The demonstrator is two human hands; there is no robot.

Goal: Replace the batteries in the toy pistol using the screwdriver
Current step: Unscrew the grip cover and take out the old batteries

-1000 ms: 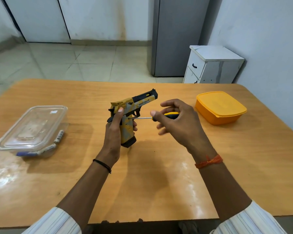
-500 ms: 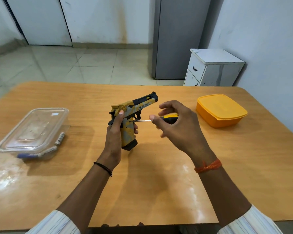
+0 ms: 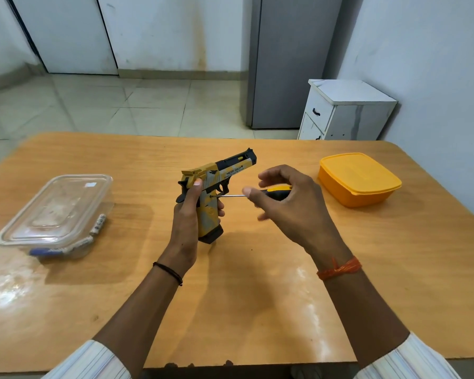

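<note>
Our left hand (image 3: 188, 214) has its grip wrapped round the handle of the toy pistol (image 3: 216, 184), holding it upright above the middle of the tabletop (image 3: 257, 310), barrel pointing away and to the right. Our right hand (image 3: 290, 206) pinches the black-and-yellow screwdriver (image 3: 268, 193), whose tip meets the pistol's side just behind the trigger. A clear lidded container (image 3: 58, 214) sits to the left, an orange box (image 3: 359, 181) to the right.
</note>
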